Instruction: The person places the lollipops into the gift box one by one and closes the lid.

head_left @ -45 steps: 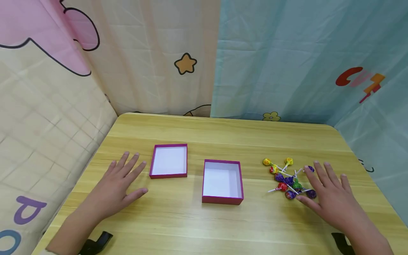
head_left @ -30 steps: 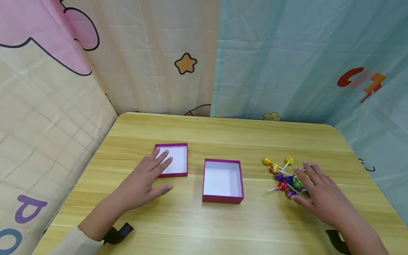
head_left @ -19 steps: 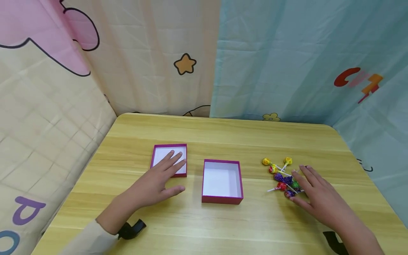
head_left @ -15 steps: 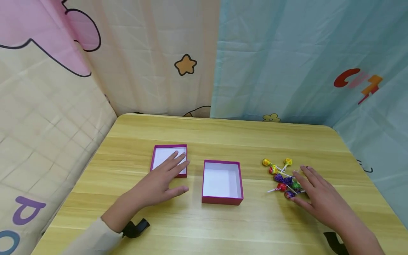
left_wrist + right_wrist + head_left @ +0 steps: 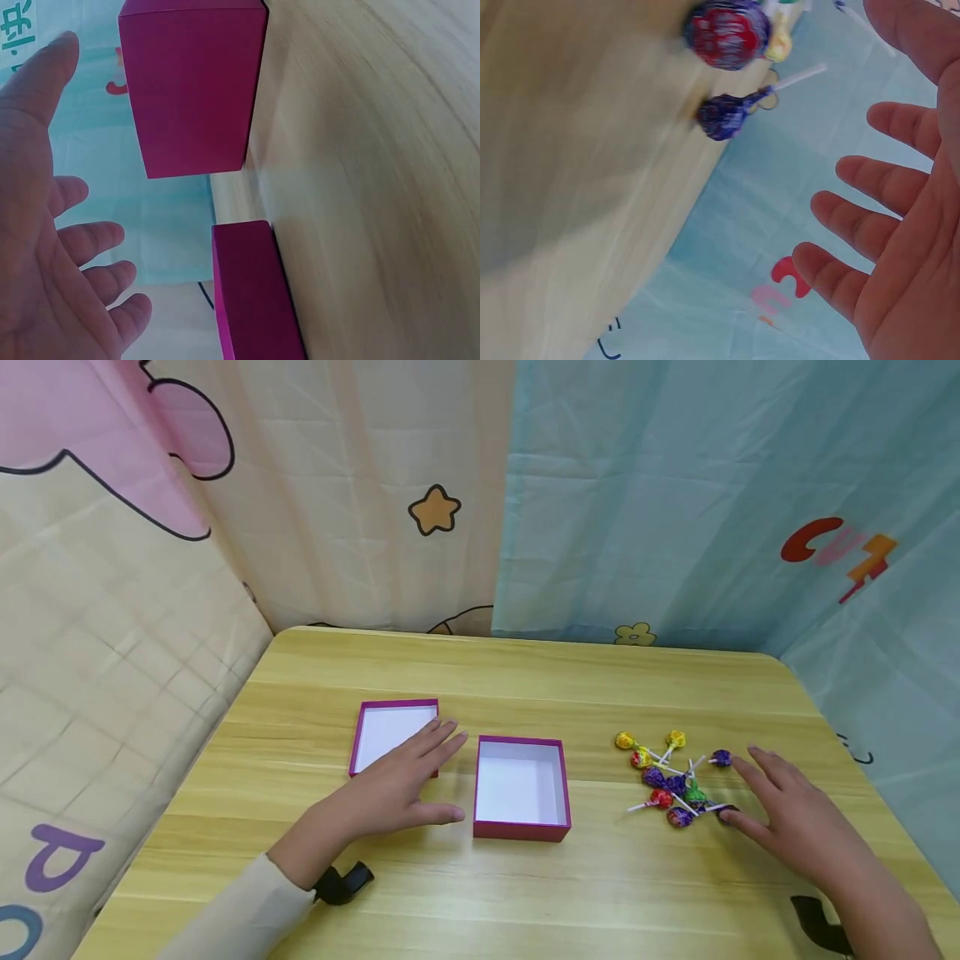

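My left hand [image 5: 386,789] hovers with spread fingers between a shallow magenta lid [image 5: 375,739] and a deeper magenta box [image 5: 521,832]. It overlaps the lid's lower right corner, its fingertips just left of the box. Both the box and the lid lie with their white insides facing up. The left wrist view has the box's side [image 5: 195,94] beyond the thumb. To the right, my right hand [image 5: 802,818] is held with extended fingers beside a loose pile of wrapped lollipops [image 5: 675,785]. In the right wrist view its palm [image 5: 919,247] holds nothing, and a purple lollipop [image 5: 721,118] lies apart from its fingers.
Everything stands on a light wooden table [image 5: 600,893] with rounded back corners. A printed curtain [image 5: 637,502] hangs right behind it and along both sides. Black straps [image 5: 343,883] show at my wrists.
My left hand has moved right, across the lid, to the box's left side. My right hand shifted left over the pile, then back right, uncovering the purple lollipops. Box, lid and lollipops stayed put.
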Demonstrator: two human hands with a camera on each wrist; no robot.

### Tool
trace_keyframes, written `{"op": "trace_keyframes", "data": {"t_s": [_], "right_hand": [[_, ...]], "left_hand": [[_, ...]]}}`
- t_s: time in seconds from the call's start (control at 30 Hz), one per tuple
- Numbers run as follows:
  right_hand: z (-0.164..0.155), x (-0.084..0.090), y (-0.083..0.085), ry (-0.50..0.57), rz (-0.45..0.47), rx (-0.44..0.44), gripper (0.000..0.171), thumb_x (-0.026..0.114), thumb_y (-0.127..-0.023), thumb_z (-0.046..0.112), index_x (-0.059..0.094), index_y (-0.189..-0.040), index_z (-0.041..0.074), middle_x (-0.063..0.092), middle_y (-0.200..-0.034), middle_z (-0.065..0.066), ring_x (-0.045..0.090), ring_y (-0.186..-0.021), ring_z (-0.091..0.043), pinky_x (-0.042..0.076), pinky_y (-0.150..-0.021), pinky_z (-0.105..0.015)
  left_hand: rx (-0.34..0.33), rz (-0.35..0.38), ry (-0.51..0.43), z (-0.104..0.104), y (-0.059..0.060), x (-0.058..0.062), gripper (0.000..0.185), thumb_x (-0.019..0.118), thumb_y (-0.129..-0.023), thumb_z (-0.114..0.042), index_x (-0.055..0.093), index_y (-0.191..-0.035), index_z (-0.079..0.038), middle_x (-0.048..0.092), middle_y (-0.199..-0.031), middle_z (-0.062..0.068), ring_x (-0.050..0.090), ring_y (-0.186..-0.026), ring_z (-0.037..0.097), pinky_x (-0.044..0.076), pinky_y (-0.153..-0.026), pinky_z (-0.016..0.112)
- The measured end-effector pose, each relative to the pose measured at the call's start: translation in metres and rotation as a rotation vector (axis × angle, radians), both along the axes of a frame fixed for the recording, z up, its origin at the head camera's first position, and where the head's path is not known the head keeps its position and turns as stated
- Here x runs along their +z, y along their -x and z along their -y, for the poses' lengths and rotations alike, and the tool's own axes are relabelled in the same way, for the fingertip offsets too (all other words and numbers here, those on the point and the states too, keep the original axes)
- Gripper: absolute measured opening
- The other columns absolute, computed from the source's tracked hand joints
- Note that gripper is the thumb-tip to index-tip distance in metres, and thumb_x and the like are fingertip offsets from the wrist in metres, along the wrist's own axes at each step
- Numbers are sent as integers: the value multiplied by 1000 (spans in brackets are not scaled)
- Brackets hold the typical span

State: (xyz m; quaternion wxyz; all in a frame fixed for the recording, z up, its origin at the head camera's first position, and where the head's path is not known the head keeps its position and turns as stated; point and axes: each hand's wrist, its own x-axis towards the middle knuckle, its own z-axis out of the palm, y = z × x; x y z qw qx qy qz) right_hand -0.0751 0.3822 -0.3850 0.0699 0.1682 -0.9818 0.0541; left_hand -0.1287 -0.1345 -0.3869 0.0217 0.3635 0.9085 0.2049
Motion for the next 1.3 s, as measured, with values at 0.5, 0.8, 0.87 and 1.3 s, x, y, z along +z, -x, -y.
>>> {"op": "trace_keyframes", "data": {"t_s": [0.5, 0.8, 0.87, 1.3], "right_hand": [[-6, -9, 6, 5, 108, -7, 66, 82, -82, 29, 57, -132, -7, 51, -131, -34, 50, -114, -56, 44, -89, -67], [-20, -15, 15, 39, 2, 74, 60, 87, -71, 11, 62, -122, -7, 58, -120, -33, 56, -105, -54, 47, -83, -65], [-22, -15, 18, 48, 9, 71, 58, 86, -72, 11, 62, -121, -7, 58, -119, -33, 56, -104, -53, 47, -83, -65], [-27, -8, 34, 100, 171, 13, 51, 78, -87, 18, 58, -127, -7, 56, -124, -35, 53, -112, -55, 45, -87, -65]], "left_hand": [[-43, 68, -16, -18, 9, -6, 106, 68, -80, -69, 26, -158, -11, 21, -164, 7, 9, -151, 23, 18, -118, 42], [-29, 75, 39, -20, 11, -8, 111, 68, -77, -73, 26, -158, -8, 18, -165, 6, 7, -151, 23, 17, -118, 42], [-22, 88, 47, -20, 11, -10, 112, 67, -77, -74, 25, -158, -9, 17, -165, 4, 6, -151, 22, 16, -118, 41], [-13, 106, 43, -24, 10, -17, 115, 63, -77, -78, 19, -160, -11, 13, -166, 3, 6, -151, 22, 17, -118, 39]]}}
